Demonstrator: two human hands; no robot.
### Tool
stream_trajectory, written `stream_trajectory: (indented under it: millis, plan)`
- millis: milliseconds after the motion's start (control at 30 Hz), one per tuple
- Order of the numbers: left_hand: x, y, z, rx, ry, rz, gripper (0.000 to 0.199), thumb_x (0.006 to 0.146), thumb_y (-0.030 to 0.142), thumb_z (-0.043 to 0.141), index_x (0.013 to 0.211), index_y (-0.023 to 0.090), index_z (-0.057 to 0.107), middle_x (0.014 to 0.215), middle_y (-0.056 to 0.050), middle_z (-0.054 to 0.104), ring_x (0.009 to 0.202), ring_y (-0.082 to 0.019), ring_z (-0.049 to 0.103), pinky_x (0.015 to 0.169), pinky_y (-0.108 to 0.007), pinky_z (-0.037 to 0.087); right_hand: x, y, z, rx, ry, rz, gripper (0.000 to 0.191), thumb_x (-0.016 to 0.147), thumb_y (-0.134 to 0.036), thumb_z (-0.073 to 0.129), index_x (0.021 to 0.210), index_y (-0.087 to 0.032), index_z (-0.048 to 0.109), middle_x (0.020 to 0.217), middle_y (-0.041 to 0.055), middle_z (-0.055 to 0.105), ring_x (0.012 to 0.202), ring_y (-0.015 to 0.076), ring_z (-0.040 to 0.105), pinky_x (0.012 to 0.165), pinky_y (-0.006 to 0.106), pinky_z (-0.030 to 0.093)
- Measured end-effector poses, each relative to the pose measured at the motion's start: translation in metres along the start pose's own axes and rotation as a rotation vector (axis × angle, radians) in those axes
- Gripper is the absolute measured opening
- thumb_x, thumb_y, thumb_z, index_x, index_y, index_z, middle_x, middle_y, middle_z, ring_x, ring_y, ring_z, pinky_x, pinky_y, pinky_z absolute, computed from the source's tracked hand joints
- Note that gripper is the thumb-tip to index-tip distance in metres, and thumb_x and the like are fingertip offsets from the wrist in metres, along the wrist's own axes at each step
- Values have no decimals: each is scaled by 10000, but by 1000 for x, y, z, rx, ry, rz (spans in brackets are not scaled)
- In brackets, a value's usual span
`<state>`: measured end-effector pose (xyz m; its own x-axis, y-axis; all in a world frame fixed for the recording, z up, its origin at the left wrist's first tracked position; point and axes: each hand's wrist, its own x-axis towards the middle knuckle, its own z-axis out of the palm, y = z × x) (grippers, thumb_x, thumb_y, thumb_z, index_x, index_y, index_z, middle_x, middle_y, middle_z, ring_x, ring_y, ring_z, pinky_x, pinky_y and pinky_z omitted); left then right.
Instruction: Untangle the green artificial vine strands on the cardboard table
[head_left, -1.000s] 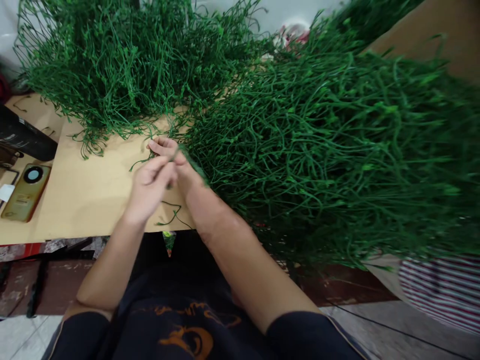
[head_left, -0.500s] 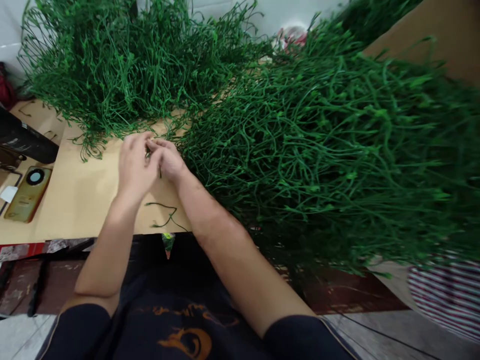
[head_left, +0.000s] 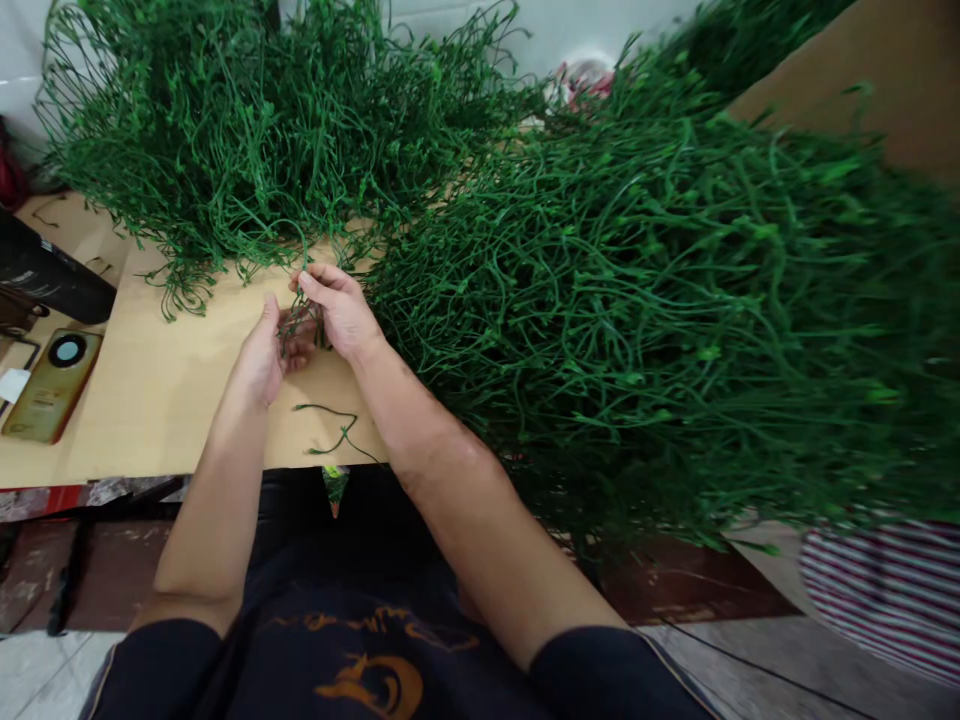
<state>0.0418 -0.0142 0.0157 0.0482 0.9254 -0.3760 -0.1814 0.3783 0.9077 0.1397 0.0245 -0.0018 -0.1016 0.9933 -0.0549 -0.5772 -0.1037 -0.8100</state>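
My left hand (head_left: 265, 352) is turned palm inward, its fingers curled loosely around a few thin green plant stems (head_left: 289, 326) and its thumb raised. Right beside it, my right hand (head_left: 341, 308) pinches the same stems between thumb and fingertips. One stem rises past the fingertips towards the pile behind. Both hands are just above the pale board (head_left: 180, 375). Nearer to me lies a loose branched stem (head_left: 345, 430) by the board's front edge. A large heap of green stems (head_left: 615, 300) reaches up to my right forearm.
Another pile of stems (head_left: 247, 140) covers the back of the board. To the left are a phone (head_left: 54, 385) and a black cylinder (head_left: 51, 268). A brown cardboard sheet (head_left: 847, 75) stands at the back right. Striped fabric (head_left: 885, 590) shows at the lower right.
My left hand has dropped lower and rolled palm inward, moving a little apart from my right hand. The stems between the hands now show. My right hand has barely moved.
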Motion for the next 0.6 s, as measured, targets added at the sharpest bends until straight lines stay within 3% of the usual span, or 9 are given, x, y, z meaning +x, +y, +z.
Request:
stream_trajectory:
  millis: [133,233,300,433,600]
  plan:
    - [3,-8,6,48,6,80,372,808,517,586,722,161,521,544,26,479,431,-65,423,395,-182,286,-2,0,1,-7,-31,-12,101,774,-134,616,697,-171,562,699,-54,608,663,36,523,644,145,450]
    - [3,-12,13,33,7,71,317,775,392,673,675,168,473,514,54,421,420,-52,384,396,-177,261,-2,0,1,-13,-34,0,102,769,-129,621,691,-170,568,702,-52,613,699,35,546,697,147,460]
    - [2,-13,14,-5,20,65,260,779,307,671,680,163,478,533,51,451,443,-54,417,425,-174,316,-2,0,1,-14,-63,9,97,763,-144,638,693,-167,574,699,-51,615,692,35,549,687,146,460]
    - [0,-9,12,-148,36,65,141,819,234,584,726,158,510,616,18,563,545,-83,543,550,-202,448,-2,-2,-2,-13,-97,53,96,769,-204,650,736,-176,564,721,-62,618,546,25,484,504,144,409]
    - [-4,0,3,-180,-82,-35,371,897,467,424,745,156,557,598,-39,582,545,-133,581,494,-238,448,-9,-7,-3,-25,-144,100,160,767,-277,670,774,-186,539,750,-67,612,471,11,451,400,138,334]
